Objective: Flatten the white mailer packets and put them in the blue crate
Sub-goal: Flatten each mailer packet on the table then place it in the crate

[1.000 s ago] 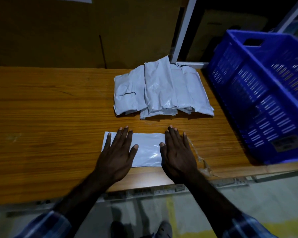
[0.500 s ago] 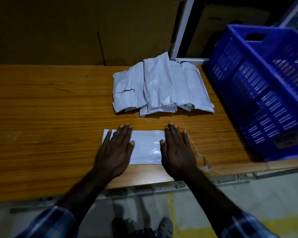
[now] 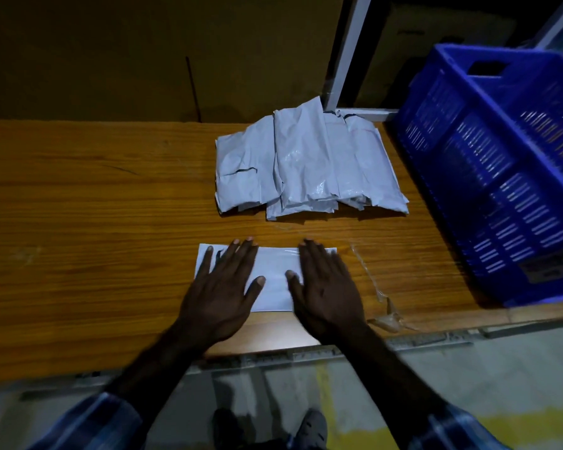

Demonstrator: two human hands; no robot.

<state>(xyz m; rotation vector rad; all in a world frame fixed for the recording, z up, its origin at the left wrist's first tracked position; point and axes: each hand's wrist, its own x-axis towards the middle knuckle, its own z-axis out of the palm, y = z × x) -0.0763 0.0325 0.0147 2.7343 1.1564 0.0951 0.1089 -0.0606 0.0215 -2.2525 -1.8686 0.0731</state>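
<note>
Near the bench's (image 3: 78, 222) front edge, left hand (image 3: 221, 293) and right hand (image 3: 329, 293) press 1 white mailer packet (image 3: 273, 277), fingers flat and spread.

A flat white plastic mailer packet (image 3: 273, 280) lies near the wooden surface's (image 3: 95, 238) front edge. Behind it sits a heap of crumpled white mailer packets (image 3: 309, 164). The blue slatted plastic crate (image 3: 501, 177) stands right of both.

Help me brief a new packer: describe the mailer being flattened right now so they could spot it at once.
On the wooden table, left of the blue crate, a heap of crumpled white mailers lies near the far edge. The one you want is the single mailer by the near edge. Unlike the heap, it lies alone and flat, with the left hand and right hand pressing on it.
</note>
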